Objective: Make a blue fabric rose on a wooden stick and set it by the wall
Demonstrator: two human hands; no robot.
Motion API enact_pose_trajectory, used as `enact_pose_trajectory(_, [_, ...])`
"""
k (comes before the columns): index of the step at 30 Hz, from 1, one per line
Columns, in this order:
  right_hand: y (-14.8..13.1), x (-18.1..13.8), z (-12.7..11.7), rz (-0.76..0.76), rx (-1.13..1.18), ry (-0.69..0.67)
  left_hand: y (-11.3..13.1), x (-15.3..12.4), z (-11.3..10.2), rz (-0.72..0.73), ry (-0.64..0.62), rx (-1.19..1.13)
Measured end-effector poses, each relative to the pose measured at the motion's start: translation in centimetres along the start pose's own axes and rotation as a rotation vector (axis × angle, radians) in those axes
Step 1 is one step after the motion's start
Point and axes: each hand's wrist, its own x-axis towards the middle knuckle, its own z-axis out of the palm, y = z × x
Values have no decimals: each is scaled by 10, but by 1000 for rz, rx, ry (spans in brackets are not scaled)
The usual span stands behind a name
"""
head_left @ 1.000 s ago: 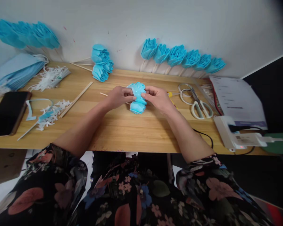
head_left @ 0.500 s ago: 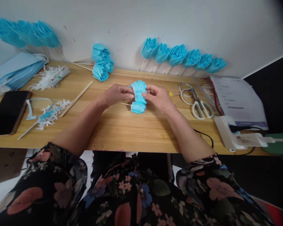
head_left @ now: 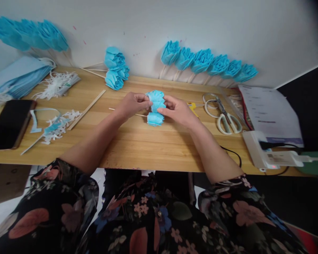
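In the middle of the table, my left hand and my right hand pinch a light blue fabric flower from either side. The left thumb and fingers close on its pale left edge, and the right thumb presses on its lower right petals. Just below lies a second blue flower on a thin wooden stick that runs left, partly behind my left hand. Whether the held flower has a stick cannot be seen.
Finished-looking blue flowers lean on the wall at right, more lie behind my left hand. To the right are scissors, a yellow glue gun and a power strip. Left are masks, sticks and a phone.
My right thumb has shifted slightly down and left on the held flower. The view has tilted a little, and more of the lower flower's stick shows left of my hand.
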Motion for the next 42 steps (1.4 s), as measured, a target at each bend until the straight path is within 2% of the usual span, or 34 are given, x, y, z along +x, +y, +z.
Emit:
enact_pose_trajectory(2, [2,0,1,8,-21,-22,0,0,-2,15,-26,1])
enact_pose_trajectory(8, [1,0,2,15,-54,45,-3,0,-5,15,-104,68])
enact_pose_trajectory(16, [6,3,4,26,-9,79,-10,2,1,42,-61,163])
enact_pose_trajectory(22, [9,4,-3,30,33,7,-8,2,0,28,-46,221])
enact_pose_trajectory(25, [10,4,-8,32,35,9,-8,2,-1,23,-60,222])
enact_pose_trajectory(31, [6,3,-5,38,31,97,-7,2,0,29,-71,209])
enact_pose_trajectory(37, [8,5,-1,10,72,145,3,-1,-8,8,-176,120])
enact_pose_trajectory(42, [7,4,-1,22,46,141,2,-1,-7,1,-118,86])
